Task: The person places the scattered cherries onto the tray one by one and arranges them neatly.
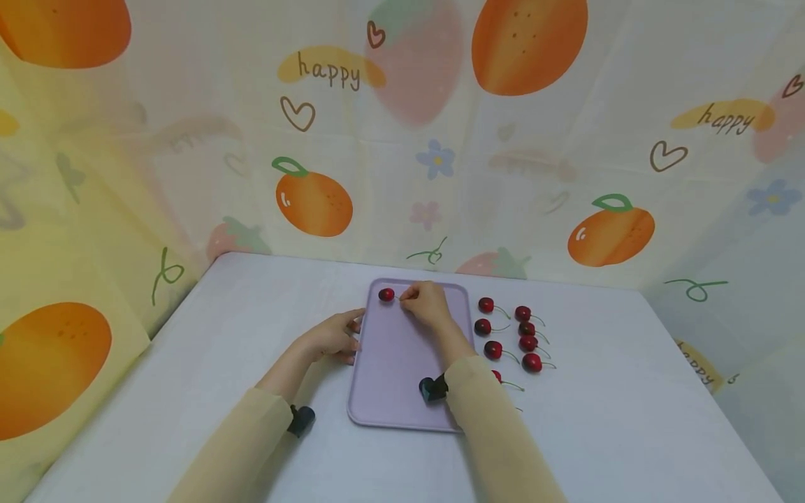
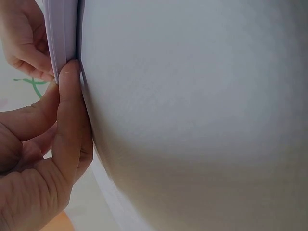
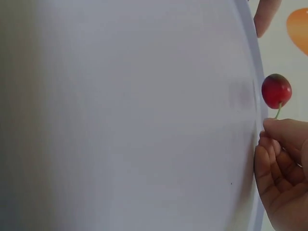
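A lilac tray [image 1: 393, 377] lies on the white table. Near its far left corner is a red cherry [image 1: 386, 295]. My right hand [image 1: 426, 304] pinches this cherry's stem between thumb and fingertips; the right wrist view shows the cherry [image 3: 276, 90] just beyond the fingers, its green stem running into the pinch. On the tray's left side, my left hand [image 1: 333, 337] holds the rim. In the left wrist view the thumb and fingers of the left hand [image 2: 60, 139] close on the tray's edge [image 2: 62, 33]. Whether the cherry touches the tray is unclear.
Right of the tray, several more cherries lie in two rough columns, among them a near cherry [image 1: 493, 350] and an outer cherry [image 1: 532, 362]. My right forearm partly hides the nearest ones. A printed fruit cloth [image 1: 516, 181] hangs behind the table [image 1: 270, 286].
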The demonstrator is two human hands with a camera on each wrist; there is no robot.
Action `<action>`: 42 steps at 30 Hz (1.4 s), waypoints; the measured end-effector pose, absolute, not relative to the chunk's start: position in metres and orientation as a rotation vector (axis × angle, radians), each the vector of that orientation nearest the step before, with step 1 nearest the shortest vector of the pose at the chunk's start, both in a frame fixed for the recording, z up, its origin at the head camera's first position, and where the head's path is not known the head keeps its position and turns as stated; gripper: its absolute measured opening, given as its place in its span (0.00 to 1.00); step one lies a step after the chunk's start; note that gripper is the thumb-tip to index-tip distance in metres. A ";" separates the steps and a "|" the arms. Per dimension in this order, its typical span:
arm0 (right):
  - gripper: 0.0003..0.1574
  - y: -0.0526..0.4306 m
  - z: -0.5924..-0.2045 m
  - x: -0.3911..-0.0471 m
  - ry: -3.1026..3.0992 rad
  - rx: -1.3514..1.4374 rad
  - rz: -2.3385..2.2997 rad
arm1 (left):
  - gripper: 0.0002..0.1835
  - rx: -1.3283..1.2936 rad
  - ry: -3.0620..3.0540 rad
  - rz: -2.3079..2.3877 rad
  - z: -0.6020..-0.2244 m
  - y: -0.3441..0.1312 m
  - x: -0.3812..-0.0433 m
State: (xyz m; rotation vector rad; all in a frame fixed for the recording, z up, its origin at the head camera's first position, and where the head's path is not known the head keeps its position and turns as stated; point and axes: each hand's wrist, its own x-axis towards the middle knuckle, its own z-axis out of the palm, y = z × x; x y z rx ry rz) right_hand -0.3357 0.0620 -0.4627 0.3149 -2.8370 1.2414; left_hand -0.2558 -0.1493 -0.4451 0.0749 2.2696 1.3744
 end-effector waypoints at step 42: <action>0.04 0.064 -0.464 -0.336 -2.832 0.278 1.251 | 0.43 0.057 2.283 1.377 -0.446 -0.149 -0.255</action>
